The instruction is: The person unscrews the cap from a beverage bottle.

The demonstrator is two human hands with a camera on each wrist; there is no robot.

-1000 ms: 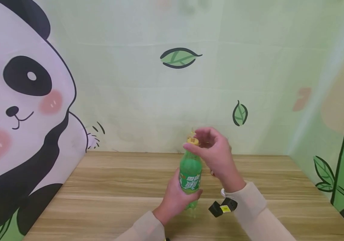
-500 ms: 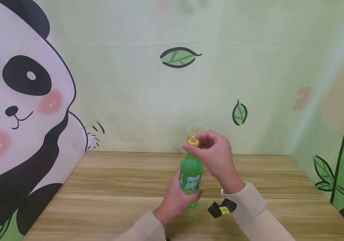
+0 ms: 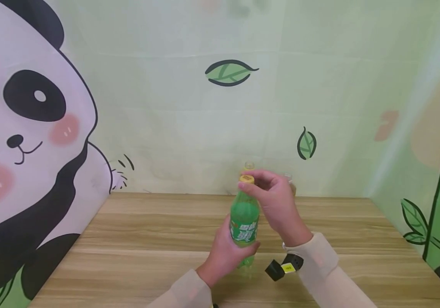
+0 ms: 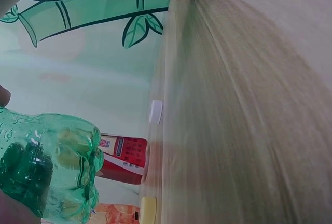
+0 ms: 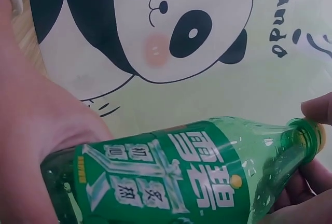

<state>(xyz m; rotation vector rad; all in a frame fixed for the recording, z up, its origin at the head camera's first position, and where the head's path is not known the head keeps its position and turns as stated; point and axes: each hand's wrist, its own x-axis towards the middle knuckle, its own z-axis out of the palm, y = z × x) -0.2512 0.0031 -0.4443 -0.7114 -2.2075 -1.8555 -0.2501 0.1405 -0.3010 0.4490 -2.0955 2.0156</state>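
A green soda bottle with a green and white label is held upright over the table. My left hand grips its lower body, thumb across the front. At the top, my right hand pinches the yellow cap on the neck between thumb and fingers. In the right wrist view the label of the bottle faces the camera, with the yellow cap at the right edge. The left wrist view shows the bottle's clear green base apart from the tabletop.
Behind the hands stand a clear bottle neck and another clear bottle top. A red-labelled container, an orange-labelled one, a white cap and a yellow cap are on the wooden table. A panda backdrop closes the rear.
My right fingers have shifted about the yellow cap and drawn closer together, the hand moving slightly down. More of the bottles behind shows. My left hand keeps its grip on the green bottle.
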